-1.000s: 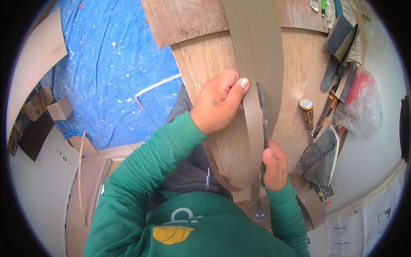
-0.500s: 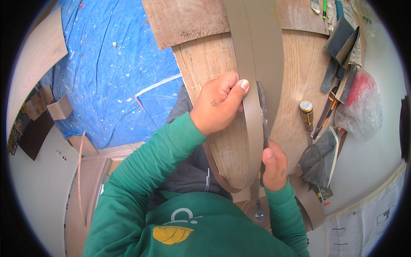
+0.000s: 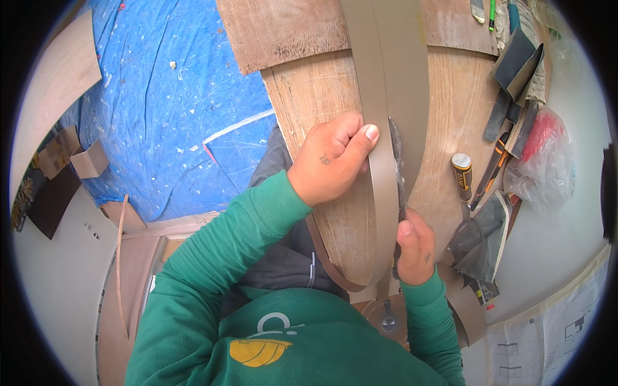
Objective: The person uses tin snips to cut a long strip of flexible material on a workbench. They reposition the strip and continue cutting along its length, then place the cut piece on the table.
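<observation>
My left hand [image 3: 335, 154] is closed on the edge of a long taupe strip [image 3: 376, 71], its thumb on top. The strip lies lengthwise over a pale wooden board [image 3: 309, 90] and curves down toward my body. My right hand [image 3: 415, 248] is lower and to the right, fingers curled round a long dark grey tool [image 3: 398, 161] along the strip's right side. The tool's full shape is partly hidden by the strip and my fingers.
Beside them lie a cylindrical tube [image 3: 461, 170], an orange-and-black tool [image 3: 492, 164], dark folded sheets [image 3: 515, 64] and a plastic bag [image 3: 534, 174]. A darker board [image 3: 283, 32] crosses the top. Left are a blue tarp [image 3: 161, 116], cardboard [image 3: 90, 161] and a curved panel [image 3: 58, 71].
My left hand and the strip have shifted slightly right, and the hand a little down. The grey tool's tip sits slightly higher. Both hands keep their grip.
</observation>
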Demonstrator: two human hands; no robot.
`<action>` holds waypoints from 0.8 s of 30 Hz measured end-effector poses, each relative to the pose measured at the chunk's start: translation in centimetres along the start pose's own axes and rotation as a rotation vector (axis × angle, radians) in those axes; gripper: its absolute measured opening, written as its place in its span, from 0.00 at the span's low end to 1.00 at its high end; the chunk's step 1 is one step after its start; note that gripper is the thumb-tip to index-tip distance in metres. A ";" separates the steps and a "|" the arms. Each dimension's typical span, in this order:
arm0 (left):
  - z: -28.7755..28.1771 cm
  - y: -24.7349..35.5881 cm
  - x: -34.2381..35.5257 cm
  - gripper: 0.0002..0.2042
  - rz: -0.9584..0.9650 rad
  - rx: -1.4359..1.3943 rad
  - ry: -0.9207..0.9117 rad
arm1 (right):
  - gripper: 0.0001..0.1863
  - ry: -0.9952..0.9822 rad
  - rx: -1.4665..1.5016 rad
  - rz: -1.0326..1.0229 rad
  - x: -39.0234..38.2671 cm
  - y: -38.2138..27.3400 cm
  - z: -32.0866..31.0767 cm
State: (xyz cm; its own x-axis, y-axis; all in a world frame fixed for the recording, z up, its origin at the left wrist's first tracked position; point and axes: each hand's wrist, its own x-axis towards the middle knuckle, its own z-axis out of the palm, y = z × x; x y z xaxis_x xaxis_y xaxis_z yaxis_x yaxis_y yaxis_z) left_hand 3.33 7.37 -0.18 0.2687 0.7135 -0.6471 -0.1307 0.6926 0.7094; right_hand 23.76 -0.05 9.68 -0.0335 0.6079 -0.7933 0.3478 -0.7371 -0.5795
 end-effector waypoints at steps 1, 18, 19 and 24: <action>-0.1 -0.2 0.0 0.17 0.004 0.001 -0.013 | 0.27 0.009 0.011 -0.005 0.0 0.0 0.1; -0.1 -0.3 -0.1 0.18 0.000 -0.019 -0.024 | 0.25 -0.023 0.066 -0.011 0.7 -0.4 0.1; -0.1 -0.3 -0.1 0.18 -0.012 -0.034 -0.024 | 0.24 -0.025 0.069 -0.008 0.7 -0.3 0.1; -0.5 1.8 0.7 0.18 -0.088 -0.138 0.041 | 0.24 -0.019 0.053 -0.019 0.6 -0.1 -0.2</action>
State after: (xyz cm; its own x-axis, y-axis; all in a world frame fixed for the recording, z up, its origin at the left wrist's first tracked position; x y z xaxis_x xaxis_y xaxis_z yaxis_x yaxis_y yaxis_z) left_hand 2.76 9.21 0.52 0.2463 0.6509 -0.7181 -0.2392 0.7588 0.6058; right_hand 23.91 0.45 9.31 -0.0572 0.6163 -0.7854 0.2965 -0.7407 -0.6029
